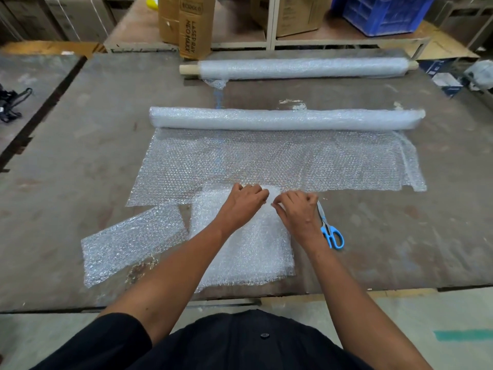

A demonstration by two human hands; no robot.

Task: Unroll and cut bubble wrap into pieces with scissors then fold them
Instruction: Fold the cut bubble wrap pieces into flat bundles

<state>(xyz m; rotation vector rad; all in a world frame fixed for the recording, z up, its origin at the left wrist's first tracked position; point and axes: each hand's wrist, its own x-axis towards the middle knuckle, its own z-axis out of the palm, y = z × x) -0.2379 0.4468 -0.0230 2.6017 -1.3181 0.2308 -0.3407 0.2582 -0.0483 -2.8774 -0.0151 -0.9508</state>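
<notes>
Head view shows the left hand [244,202] and the right hand [297,210] both pinching the far edge of a cut bubble wrap piece [248,252] at lower centre, scissors [329,231] just right.

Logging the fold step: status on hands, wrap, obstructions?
Left hand and right hand both pinching far edge of cut bubble wrap piece. Scissors lying beside right hand, untouched. Nothing in the way.
</notes>
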